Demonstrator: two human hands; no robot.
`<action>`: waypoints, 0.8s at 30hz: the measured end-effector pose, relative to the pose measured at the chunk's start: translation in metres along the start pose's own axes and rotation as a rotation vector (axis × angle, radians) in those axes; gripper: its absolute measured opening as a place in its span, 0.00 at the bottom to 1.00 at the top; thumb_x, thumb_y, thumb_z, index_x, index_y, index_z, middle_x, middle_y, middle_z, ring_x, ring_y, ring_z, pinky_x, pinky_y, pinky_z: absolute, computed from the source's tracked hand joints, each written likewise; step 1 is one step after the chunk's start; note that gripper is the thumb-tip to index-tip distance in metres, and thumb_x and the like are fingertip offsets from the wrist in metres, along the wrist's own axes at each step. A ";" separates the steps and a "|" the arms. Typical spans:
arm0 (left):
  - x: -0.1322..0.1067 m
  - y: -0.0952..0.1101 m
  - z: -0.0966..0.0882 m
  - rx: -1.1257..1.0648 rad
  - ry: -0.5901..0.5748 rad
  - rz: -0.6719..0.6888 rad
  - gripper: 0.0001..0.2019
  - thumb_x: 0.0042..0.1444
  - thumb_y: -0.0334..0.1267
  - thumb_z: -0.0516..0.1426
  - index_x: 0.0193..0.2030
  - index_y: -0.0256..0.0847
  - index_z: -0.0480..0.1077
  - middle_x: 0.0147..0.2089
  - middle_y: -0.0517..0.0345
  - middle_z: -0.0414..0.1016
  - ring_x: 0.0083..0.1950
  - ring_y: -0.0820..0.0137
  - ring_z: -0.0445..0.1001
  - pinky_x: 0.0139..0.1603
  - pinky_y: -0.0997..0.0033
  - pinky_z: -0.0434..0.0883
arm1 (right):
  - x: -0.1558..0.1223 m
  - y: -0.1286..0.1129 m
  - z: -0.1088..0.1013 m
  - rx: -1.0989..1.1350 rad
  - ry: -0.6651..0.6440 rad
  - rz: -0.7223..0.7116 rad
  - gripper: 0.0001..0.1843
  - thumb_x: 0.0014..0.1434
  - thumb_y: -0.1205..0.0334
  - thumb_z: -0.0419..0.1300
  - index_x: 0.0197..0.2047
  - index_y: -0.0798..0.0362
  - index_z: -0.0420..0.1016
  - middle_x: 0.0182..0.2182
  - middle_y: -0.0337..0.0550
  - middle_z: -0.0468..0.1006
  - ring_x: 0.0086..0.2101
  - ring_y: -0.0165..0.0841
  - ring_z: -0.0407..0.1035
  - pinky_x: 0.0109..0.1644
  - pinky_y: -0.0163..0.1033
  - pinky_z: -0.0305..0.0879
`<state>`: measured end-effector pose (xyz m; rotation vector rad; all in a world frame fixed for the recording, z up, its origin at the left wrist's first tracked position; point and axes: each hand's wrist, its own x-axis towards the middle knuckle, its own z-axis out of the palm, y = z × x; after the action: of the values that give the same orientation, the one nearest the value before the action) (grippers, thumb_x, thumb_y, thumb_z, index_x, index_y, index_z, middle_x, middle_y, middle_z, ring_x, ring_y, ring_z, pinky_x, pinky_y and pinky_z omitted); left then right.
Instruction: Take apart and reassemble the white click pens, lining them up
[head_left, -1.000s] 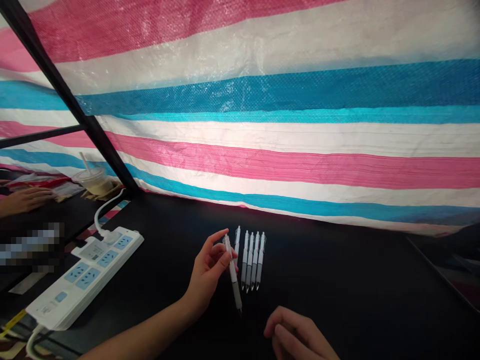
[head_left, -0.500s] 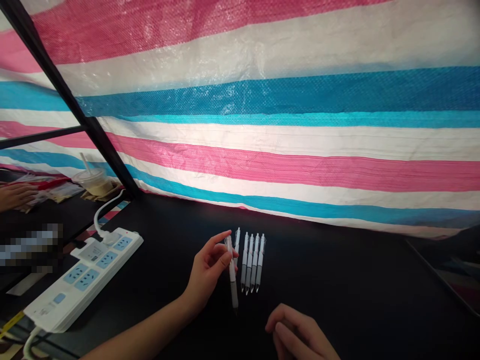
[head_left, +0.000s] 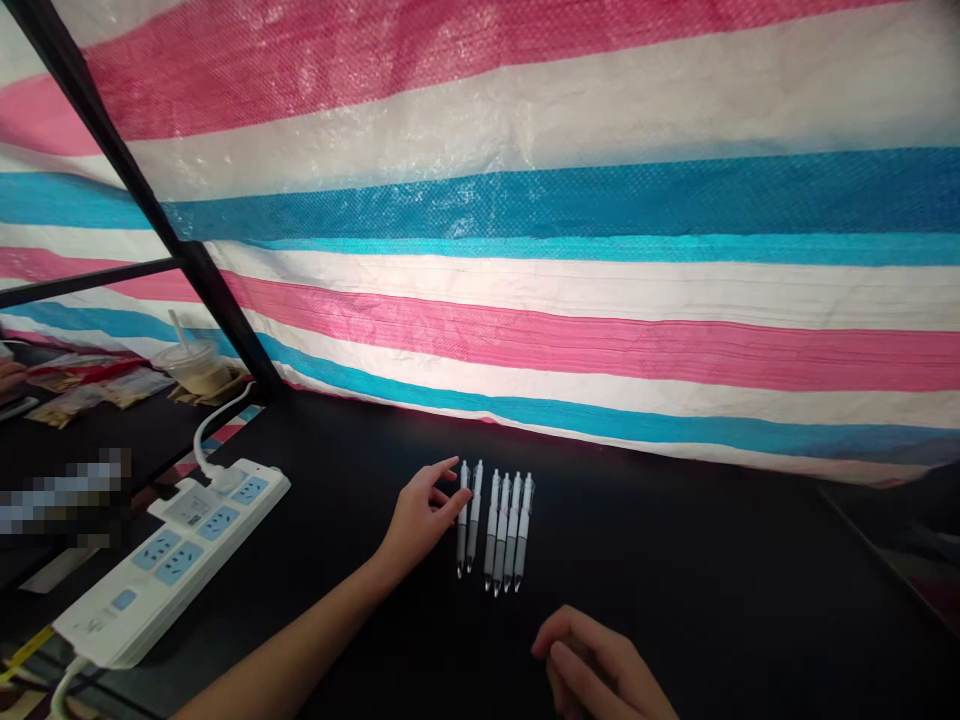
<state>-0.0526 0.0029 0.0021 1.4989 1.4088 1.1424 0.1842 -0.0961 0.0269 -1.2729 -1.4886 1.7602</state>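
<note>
Several white pens with grey grips lie side by side on the black table, tips toward me. The leftmost pen (head_left: 461,535) and the pen beside it (head_left: 472,540) form a pair, with a small gap between them and the group of pens (head_left: 510,535) to the right. My left hand (head_left: 421,512) is open at the leftmost pen, its thumb reaching over the barrel and its index finger stretched near the top end. Closer to me, my right hand (head_left: 604,665) rests with curled fingers, nothing visible in it, apart from the pens.
A white power strip (head_left: 176,565) with a plugged-in cable lies on the left. Behind it stand a plastic cup with a straw (head_left: 191,365) and some small bags (head_left: 135,385). A black metal post (head_left: 217,295) rises before the striped tarp (head_left: 525,350). Part of another person's hand shows at the far left.
The pen that was in my left hand now lies on the table, left of its neighbour. My left fingers have opened around it. My right hand has hardly moved.
</note>
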 end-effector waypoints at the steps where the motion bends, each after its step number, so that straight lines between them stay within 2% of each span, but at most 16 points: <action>1: 0.000 -0.001 0.000 0.018 -0.004 0.005 0.23 0.56 0.44 0.57 0.58 0.41 0.67 0.46 0.51 0.71 0.28 0.72 0.72 0.28 0.69 0.73 | 0.000 -0.001 -0.001 -0.045 0.018 -0.021 0.23 0.59 0.39 0.52 0.36 0.53 0.72 0.23 0.37 0.68 0.24 0.29 0.64 0.28 0.34 0.60; 3: -0.002 -0.002 0.000 0.041 -0.017 0.010 0.20 0.57 0.43 0.56 0.56 0.41 0.69 0.46 0.51 0.72 0.29 0.71 0.74 0.29 0.68 0.74 | 0.000 -0.002 -0.004 -0.170 0.093 -0.108 0.20 0.61 0.43 0.52 0.38 0.51 0.72 0.27 0.40 0.72 0.28 0.32 0.67 0.32 0.37 0.65; 6: -0.006 0.001 0.000 0.057 -0.049 0.002 0.17 0.56 0.40 0.56 0.51 0.40 0.70 0.41 0.53 0.74 0.29 0.70 0.75 0.29 0.68 0.74 | 0.000 -0.003 -0.009 -0.362 0.195 -0.261 0.15 0.63 0.50 0.52 0.46 0.47 0.73 0.42 0.47 0.76 0.42 0.39 0.70 0.48 0.42 0.67; 8: -0.007 0.004 -0.001 0.039 -0.068 -0.014 0.16 0.55 0.38 0.55 0.50 0.40 0.70 0.40 0.54 0.75 0.29 0.69 0.75 0.30 0.67 0.75 | 0.002 -0.002 -0.012 -0.460 0.211 -0.297 0.18 0.63 0.53 0.53 0.55 0.45 0.70 0.53 0.48 0.72 0.53 0.42 0.65 0.58 0.48 0.62; 10: -0.009 0.007 0.000 -0.002 -0.097 -0.032 0.16 0.55 0.36 0.54 0.50 0.40 0.69 0.40 0.53 0.76 0.30 0.68 0.76 0.31 0.66 0.76 | 0.004 0.000 -0.015 -0.540 0.230 -0.298 0.22 0.63 0.53 0.54 0.59 0.44 0.66 0.59 0.47 0.67 0.59 0.45 0.58 0.64 0.52 0.55; 12: -0.011 0.009 0.002 -0.045 -0.131 -0.050 0.16 0.55 0.35 0.54 0.51 0.39 0.69 0.41 0.52 0.77 0.30 0.67 0.77 0.33 0.64 0.76 | 0.007 0.003 -0.019 -0.586 0.260 -0.293 0.23 0.63 0.53 0.54 0.61 0.45 0.65 0.61 0.47 0.65 0.62 0.46 0.55 0.66 0.55 0.52; 15: -0.015 0.012 0.008 -0.113 -0.181 -0.067 0.18 0.54 0.33 0.54 0.52 0.38 0.68 0.44 0.48 0.78 0.32 0.66 0.78 0.35 0.62 0.76 | 0.011 0.007 -0.027 -0.607 0.312 -0.285 0.22 0.64 0.53 0.52 0.60 0.46 0.65 0.60 0.48 0.65 0.62 0.44 0.55 0.66 0.54 0.52; 20: -0.026 0.018 0.021 -0.235 -0.279 -0.096 0.20 0.51 0.29 0.56 0.53 0.40 0.69 0.51 0.43 0.76 0.36 0.63 0.80 0.37 0.61 0.76 | 0.014 0.007 -0.039 -0.592 0.374 -0.302 0.19 0.66 0.54 0.49 0.57 0.49 0.68 0.56 0.49 0.69 0.59 0.42 0.58 0.63 0.51 0.56; 24: -0.033 0.022 0.027 -0.312 -0.404 -0.069 0.22 0.50 0.25 0.54 0.53 0.42 0.70 0.54 0.45 0.75 0.44 0.61 0.79 0.43 0.60 0.75 | 0.015 0.002 -0.043 -0.580 0.435 -0.355 0.16 0.66 0.55 0.49 0.51 0.51 0.72 0.48 0.50 0.73 0.51 0.41 0.66 0.56 0.48 0.62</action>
<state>-0.0196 -0.0307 0.0115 1.3516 0.9519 0.9046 0.2163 -0.0637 0.0215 -1.4245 -1.8688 0.7815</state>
